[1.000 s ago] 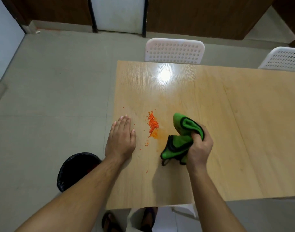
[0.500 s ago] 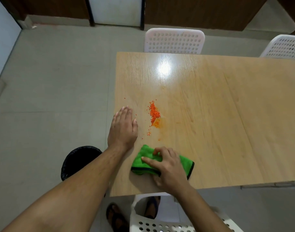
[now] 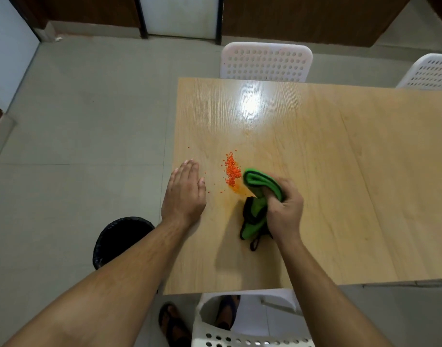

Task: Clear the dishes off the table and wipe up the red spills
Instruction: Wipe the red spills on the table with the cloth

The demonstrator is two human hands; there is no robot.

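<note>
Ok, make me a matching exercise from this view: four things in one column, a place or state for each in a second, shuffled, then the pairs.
Things
1. left hand
2. green cloth
3. red spill
4. black bin

Places or states
A. on the floor beside the table's left edge
B. bunched in the right hand
C. flat on the table, fingers straight
D. scattered on the tabletop between the two hands

Pairs: 1-C, 2-B, 3-D, 4-A

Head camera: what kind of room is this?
Probably a plain dining or break room: a wooden table, white perforated plastic chairs round it, a black-lined bin on the tiled floor.
</note>
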